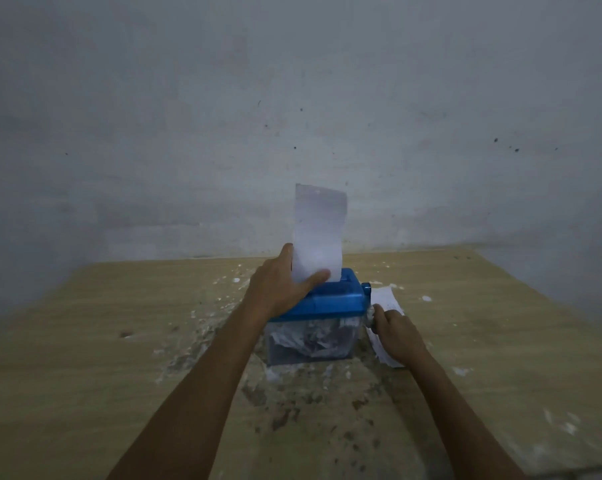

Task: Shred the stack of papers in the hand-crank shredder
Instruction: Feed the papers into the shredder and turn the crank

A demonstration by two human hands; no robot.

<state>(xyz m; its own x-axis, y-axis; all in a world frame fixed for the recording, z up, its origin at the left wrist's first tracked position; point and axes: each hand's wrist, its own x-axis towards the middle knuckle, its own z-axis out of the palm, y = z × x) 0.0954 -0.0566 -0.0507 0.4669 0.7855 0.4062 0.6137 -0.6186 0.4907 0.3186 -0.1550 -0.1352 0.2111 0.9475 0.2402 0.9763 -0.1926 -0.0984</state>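
At frame centre your left hand [281, 288] pinched a paper [318, 233] upright in the shredder [322, 301] while your right hand [394, 329] gripped the crank, ready for steady turning.

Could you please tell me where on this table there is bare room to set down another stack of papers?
The table is bare left of the left forearm and on the far right past the loose papers. It is crowded around the blue shredder, where scraps litter the wood and the right hand works the crank.
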